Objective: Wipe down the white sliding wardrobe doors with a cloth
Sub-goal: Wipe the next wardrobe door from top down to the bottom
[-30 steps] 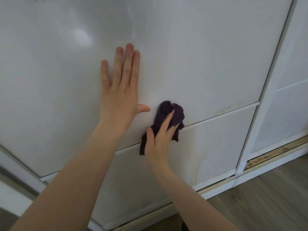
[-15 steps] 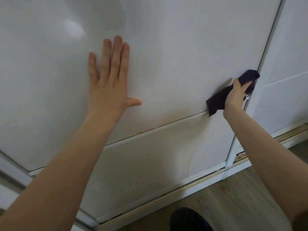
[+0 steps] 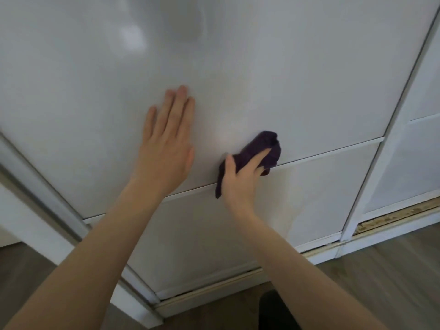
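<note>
A white sliding wardrobe door (image 3: 262, 67) fills the view, with a horizontal strip (image 3: 321, 156) dividing its large upper panel from a lower one. My left hand (image 3: 166, 148) lies flat on the upper panel, fingers straight and together. To its right, my right hand (image 3: 240, 177) presses a bunched dark purple cloth (image 3: 262, 145) against the door right at the strip. The thumb and fingers lie over the cloth; part of it hangs below the palm.
A second door (image 3: 409, 144) stands at the right behind a white vertical frame (image 3: 371, 151). The bottom track (image 3: 392, 219) shows worn, chipped wood. Wood-look floor (image 3: 381, 270) lies below. A grey frame edge (image 3: 47, 194) runs at the left. A dark shape (image 3: 271, 310) sits at the bottom.
My right hand has swept the cloth back left along the strip, from the door's right edge to near my left hand. The left hand stays flat on the panel.
</note>
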